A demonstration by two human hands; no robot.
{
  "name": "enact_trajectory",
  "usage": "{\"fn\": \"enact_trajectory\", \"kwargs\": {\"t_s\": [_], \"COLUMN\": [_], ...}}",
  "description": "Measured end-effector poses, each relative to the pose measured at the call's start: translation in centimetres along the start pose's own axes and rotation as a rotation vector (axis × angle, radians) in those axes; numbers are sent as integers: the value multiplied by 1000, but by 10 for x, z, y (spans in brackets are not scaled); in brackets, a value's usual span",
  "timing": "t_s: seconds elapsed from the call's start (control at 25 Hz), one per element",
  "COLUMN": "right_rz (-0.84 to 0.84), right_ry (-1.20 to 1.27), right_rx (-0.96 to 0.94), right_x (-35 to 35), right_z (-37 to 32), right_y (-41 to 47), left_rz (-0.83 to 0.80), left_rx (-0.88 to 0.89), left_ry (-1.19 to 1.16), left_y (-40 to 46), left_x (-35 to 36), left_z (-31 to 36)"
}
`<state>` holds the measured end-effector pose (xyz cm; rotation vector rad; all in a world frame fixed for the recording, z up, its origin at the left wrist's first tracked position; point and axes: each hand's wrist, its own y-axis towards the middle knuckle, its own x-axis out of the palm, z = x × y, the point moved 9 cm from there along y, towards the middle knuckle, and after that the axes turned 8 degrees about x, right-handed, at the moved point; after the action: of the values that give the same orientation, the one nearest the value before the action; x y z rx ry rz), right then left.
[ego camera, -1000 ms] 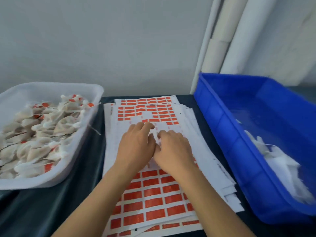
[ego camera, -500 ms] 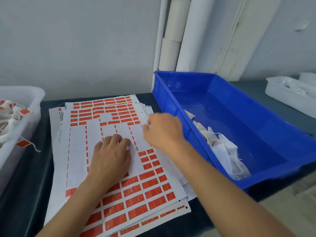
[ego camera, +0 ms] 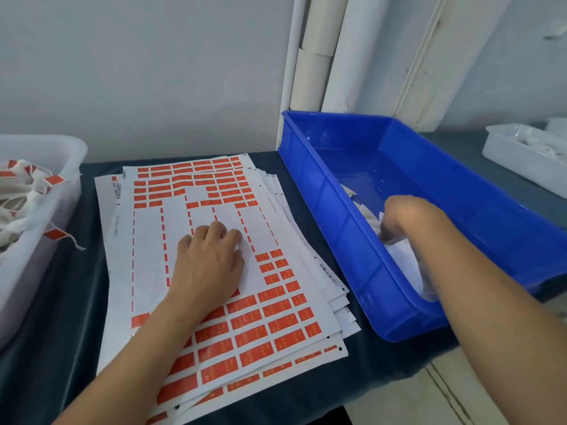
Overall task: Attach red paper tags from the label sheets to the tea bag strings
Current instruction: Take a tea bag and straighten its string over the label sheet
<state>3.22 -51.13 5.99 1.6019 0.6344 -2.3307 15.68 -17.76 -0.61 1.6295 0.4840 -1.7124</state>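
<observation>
A dark tabletop (ego camera: 70, 302) is carrying everything here. On its right side a blue bin (ego camera: 346, 240) is sitting at an angle, with a small heap of white tea bags (ego camera: 366, 216) lying inside along its near wall. At the left edge a white tub (ego camera: 61, 154) is holding more tea bags, these ones already carrying red tags (ego camera: 53, 180) on their strings, and one tagged string is hanging over the tub's rim onto the tabletop. Between tub and bin a fanned stack of label sheets (ego camera: 214, 342) is lying flat; the top sheet is showing a large bare patch in its middle, with red tags filling the rows above and below. A second white tray (ego camera: 506, 157) is sitting far right, well apart from the rest.

The left hand (ego camera: 208, 265) is resting palm down on the bare patch of the top sheet, fingers relaxed and slightly spread, holding nothing. The right hand (ego camera: 399, 217) is reaching down into the blue bin among the tea bags, fingers curled downward; whether they are gripping a bag cannot be told.
</observation>
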Motion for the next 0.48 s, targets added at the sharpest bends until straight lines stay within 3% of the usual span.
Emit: {"fn": "enact_trajectory", "kwargs": {"t_s": [0.16, 0.48], "right_rz": [52, 212], "right_ry": [40, 60], "right_rx": [49, -28], "right_x": [0, -21], "right_z": [9, 0], "right_y": [7, -1], "left_rz": [2, 11], "left_rx": [-6, -15], "left_ry": [-9, -15], "left_y": [0, 1], "left_x": [-1, -1], "left_z": [1, 1]}}
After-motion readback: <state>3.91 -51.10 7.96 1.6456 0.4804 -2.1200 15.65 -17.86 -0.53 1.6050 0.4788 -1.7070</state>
